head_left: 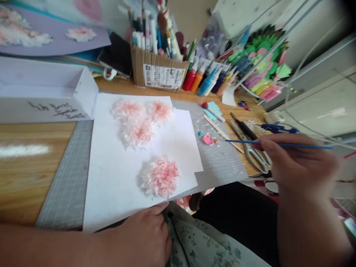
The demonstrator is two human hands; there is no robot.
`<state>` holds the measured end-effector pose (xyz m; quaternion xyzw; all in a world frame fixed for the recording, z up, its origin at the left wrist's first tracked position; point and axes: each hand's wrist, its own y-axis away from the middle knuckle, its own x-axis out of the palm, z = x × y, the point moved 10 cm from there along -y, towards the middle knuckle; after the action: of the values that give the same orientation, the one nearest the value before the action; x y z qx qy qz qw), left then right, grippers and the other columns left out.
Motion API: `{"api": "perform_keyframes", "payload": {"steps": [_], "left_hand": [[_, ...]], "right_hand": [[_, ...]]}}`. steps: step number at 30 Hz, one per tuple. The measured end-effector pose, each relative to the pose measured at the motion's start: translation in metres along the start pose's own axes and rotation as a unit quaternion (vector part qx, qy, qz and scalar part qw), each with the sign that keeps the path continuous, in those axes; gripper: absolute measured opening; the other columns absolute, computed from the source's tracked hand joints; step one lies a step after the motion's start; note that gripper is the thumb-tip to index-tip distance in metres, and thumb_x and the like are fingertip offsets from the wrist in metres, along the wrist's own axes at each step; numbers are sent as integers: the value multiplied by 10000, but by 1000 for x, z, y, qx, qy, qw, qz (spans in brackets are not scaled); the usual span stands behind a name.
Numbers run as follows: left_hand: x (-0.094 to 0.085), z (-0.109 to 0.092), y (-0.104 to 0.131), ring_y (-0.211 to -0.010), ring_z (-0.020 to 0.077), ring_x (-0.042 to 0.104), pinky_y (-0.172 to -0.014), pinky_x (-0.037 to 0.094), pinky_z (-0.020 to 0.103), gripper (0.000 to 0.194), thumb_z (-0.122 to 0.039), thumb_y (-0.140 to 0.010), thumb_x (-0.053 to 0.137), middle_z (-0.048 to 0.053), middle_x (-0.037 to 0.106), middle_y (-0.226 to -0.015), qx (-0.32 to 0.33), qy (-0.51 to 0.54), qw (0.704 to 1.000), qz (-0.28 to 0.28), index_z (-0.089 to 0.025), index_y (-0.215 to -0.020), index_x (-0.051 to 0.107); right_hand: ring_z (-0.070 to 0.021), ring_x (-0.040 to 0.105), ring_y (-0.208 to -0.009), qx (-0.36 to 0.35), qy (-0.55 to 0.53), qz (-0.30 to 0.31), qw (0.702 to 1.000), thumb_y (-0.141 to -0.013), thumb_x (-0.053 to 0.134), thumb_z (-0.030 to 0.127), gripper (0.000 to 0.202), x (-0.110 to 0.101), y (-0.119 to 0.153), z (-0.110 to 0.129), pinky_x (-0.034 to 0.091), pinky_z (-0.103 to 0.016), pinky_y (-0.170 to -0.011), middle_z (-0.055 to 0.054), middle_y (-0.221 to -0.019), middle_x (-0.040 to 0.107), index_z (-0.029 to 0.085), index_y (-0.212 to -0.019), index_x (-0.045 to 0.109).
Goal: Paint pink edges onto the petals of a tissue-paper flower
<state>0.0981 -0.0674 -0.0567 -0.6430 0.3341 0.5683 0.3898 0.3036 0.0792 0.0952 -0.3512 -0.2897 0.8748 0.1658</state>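
My right hand (pixel 297 159) pinches a thin blue paintbrush (pixel 239 141). The brush tip is at a small pink blob of paint (pixel 207 139) on a clear plastic sheet (pixel 207 128). My left hand (pixel 148 233) lies at the near table edge with its fingers curled. Its index fingertip meets the lower edge of a pink-tinged, ruffled flower (pixel 164 176); whether anything is gripped below is hidden. That flower rests on white paper (pixel 114 174). Farther up the paper, three paler ruffled flowers (pixel 139 131) sit in a cluster.
Scissors (pixel 257 157), a wooden stick (pixel 222 132) and a red-tipped brush (pixel 214 112) lie to the right on a grey cutting mat (pixel 222 163) and the table. Behind stand a cardboard box (pixel 158 70) of brushes, paint bottles (pixel 205 86) and a white box (pixel 47 96).
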Motion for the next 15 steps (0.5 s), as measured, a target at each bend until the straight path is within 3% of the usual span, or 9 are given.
{"api": "perform_keyframes", "payload": {"steps": [5,10,15], "left_hand": [[1,2,3,-562,173,570,-951,448,362,241,-364,-839,675,-35,655,-595,-9,-14,999,-49,-252,-631,633],[6,1,5,-569,173,575,-935,455,360,227,-356,-839,685,-33,672,-615,3,-11,999,-34,-248,-647,634],[8,1,5,-572,172,582,-962,456,365,216,-364,-818,724,-42,672,-616,14,-9,1000,-27,-250,-655,638]], "right_hand": [[-162,702,-595,2,29,65,997,-777,776,310,79,25,-9,-27,556,-267,-548,-12,-684,752,234,-754,767],[-179,725,-650,6,41,122,992,-796,753,347,114,45,-2,-28,582,-310,-633,-8,-737,768,237,-772,770],[-173,718,-640,10,45,131,990,-789,760,334,97,46,-5,-29,576,-310,-644,6,-701,757,241,-759,767]]}}
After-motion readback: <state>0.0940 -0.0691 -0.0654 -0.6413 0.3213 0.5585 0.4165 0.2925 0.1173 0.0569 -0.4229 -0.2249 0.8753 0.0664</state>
